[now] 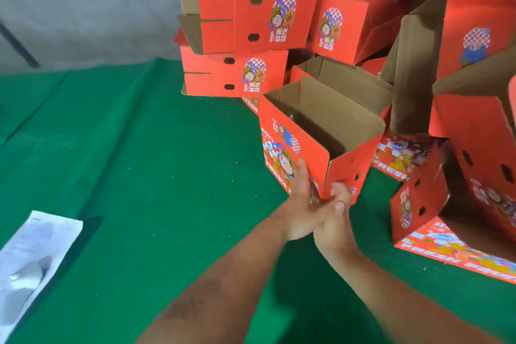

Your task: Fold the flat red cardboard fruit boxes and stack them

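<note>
Head-height view, forward and down.

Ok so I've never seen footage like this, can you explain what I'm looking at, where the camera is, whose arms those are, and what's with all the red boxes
There is no machine here: a person wears one wide-angle camera on the head, so you look forward and down along their own bare arms. The left hand lies with straight fingers against the printed side of an open red box, and the right hand grips that box's near bottom corner. Its top is open, showing brown cardboard inside. Behind it is a pile of folded red boxes, some tilted, and more boxes lie on their sides at the right. Everything sits on a green cloth. A white printed sheet lies at the lower left.
</note>
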### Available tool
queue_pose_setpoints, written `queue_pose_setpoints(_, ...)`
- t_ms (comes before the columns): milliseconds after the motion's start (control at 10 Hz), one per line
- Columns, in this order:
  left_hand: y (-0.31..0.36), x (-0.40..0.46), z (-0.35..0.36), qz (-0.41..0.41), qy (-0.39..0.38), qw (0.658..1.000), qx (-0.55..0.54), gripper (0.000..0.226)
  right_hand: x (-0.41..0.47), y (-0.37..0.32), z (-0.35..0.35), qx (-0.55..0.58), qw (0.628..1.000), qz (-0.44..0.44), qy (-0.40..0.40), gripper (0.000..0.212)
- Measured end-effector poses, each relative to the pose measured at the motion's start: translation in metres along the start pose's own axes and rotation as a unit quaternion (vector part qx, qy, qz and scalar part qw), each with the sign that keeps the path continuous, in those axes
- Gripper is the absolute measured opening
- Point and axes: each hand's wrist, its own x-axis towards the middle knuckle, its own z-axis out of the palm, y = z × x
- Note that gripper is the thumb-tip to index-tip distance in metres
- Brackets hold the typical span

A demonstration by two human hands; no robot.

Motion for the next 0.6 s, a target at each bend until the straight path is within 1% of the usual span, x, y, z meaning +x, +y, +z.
queue_pose_setpoints(100,-0.004,0.028,-0.006,-0.064,0.047,0.994,0.076,0.071,0.024,0.010,0.001,-0.101,0.967,0.180,-0.149,0.088)
queue_pose_setpoints(200,-0.002,0.045,-0.005,-0.093,0.083,0.988,0.089,0.047,0.031,0.018,0.000,-0.067,0.947,0.216,-0.228,0.095)
queue_pose_setpoints(300,-0.013,0.041,-0.003,-0.085,0.065,0.993,0.057,0.059,0.032,0.017,-0.001,-0.012,0.945,0.229,-0.234,0.089)
queue_pose_setpoints(400,-0.025,0.019,0.001,-0.063,0.038,0.997,0.027,0.075,0.027,0.015,0.002,-0.021,0.952,0.225,-0.207,0.087)
queue_pose_setpoints(500,-0.016,0.007,0.004,0.009,0.040,0.999,-0.009,0.062,0.027,-0.001,0.003,0.021,0.970,0.182,-0.162,0.099)
queue_pose_setpoints(600,-0.011,-0.012,-0.004,0.074,0.039,0.996,-0.039,0.060,0.022,-0.014,-0.008,0.025,0.979,0.138,-0.145,0.105)
